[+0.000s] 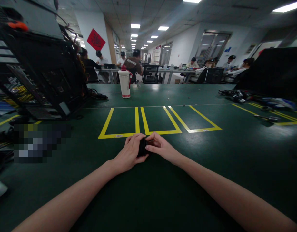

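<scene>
A small black object (142, 147) sits between my two hands on the dark green tabletop (158, 193); its kind is too dark to make out. My left hand (131, 151) is wrapped round it from the left, thumb at the near side and fingers over the far side. From the right, my right hand (160, 146) touches it with thumb and fingertips drawn together. Just beyond my hands, yellow tape (160, 132) marks several open-ended boxes on the table.
A white tumbler with a red lid (124, 84) stands farther back. An opened computer case (49, 74) rises at the left, with cables (97, 94) beside it. Dark cables and tools (237, 95) lie at the right. Several people sit at tables (167, 70) in the background.
</scene>
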### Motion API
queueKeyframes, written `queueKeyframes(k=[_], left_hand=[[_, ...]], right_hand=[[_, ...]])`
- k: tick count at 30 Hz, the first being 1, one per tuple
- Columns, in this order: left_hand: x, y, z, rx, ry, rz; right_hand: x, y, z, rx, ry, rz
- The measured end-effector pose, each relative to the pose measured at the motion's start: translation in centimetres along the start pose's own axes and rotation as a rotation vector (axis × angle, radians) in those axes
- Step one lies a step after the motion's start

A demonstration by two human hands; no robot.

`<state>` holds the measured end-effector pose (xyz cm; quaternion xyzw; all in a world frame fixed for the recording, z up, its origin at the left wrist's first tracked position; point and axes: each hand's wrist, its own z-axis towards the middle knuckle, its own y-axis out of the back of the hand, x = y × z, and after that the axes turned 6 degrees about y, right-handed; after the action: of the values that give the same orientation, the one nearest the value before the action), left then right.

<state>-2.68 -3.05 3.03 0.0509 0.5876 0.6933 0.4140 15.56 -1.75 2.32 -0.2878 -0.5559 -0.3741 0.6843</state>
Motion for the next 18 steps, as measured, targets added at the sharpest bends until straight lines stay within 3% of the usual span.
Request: queueKeyframes(k=[7,13,18], left_hand=[[-0.2,0.2,0.0,0.007,-0.001,-0.009],[0.1,-0.1,0.0,0.001,0.004,-0.011],[0.5,-0.8,0.0,-0.053,-0.018,0.000]], right_hand=[[0.1,0.2,0.2,0.011,-0.062,-0.001],[-0.6,0.4,0.1,0.059,0.056,0.004],[-0.5,0.1,0.1,0.011,0.024,0.022]])
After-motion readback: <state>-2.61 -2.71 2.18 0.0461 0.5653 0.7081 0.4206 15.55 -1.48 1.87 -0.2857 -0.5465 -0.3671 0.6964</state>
